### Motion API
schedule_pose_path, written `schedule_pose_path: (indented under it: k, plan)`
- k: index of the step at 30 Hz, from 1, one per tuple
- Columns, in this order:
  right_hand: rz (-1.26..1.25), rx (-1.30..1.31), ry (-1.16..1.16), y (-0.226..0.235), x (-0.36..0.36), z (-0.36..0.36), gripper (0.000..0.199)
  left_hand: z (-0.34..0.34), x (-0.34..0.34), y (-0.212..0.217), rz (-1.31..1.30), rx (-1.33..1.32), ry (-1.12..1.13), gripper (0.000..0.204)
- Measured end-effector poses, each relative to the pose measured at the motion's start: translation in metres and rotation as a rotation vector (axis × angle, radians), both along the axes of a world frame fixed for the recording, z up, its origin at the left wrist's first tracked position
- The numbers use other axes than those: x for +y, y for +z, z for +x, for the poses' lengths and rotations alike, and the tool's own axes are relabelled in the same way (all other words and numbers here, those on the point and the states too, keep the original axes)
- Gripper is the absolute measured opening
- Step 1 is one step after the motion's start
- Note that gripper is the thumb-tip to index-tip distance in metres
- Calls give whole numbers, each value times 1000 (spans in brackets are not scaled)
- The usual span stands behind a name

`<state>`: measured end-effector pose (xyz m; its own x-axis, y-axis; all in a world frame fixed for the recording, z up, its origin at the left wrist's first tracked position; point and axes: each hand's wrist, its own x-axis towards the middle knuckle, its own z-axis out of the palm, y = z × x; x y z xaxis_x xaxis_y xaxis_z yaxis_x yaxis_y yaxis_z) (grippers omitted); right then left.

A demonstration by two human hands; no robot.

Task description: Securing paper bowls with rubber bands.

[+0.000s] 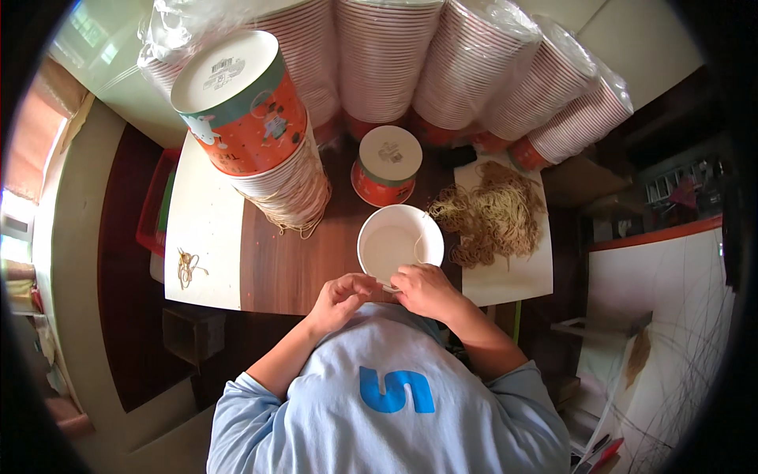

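A white paper bucket (386,237) with its mouth up stands at the table's near edge, in front of my body. Both my hands meet at its near rim. My right hand (426,289) is closed in a pinch there, and a thin pale cord (417,247) runs up from its fingers along the bucket's inner wall. Beside it, my left hand (344,299) has bent fingers drawn together at the rim; what lies between their tips is too small to make out. Just behind stands an upturned orange and green paper bucket (390,156).
A tall stack of upturned buckets (268,118), its lower part wound with cords, stands left. Tangled tan cords (505,213) heap at the right, and a small cord bundle (188,267) lies far left. Plastic-wrapped bucket stacks (387,63) line the back of the table (268,276).
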<state>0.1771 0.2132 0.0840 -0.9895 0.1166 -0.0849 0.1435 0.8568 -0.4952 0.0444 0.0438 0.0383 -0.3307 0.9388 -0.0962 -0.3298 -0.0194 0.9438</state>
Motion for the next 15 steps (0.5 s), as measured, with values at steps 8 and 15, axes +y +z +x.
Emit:
schedule_pose_path:
  k: [8, 15]
  plan:
    - [-225, 107, 44, 28, 6, -22, 9, 4, 13, -2, -161, -166, -30, 13]
    - [-173, 393, -105, 4, 2, -42, 12, 5, 12, -4, -130, -190, -20, 8]
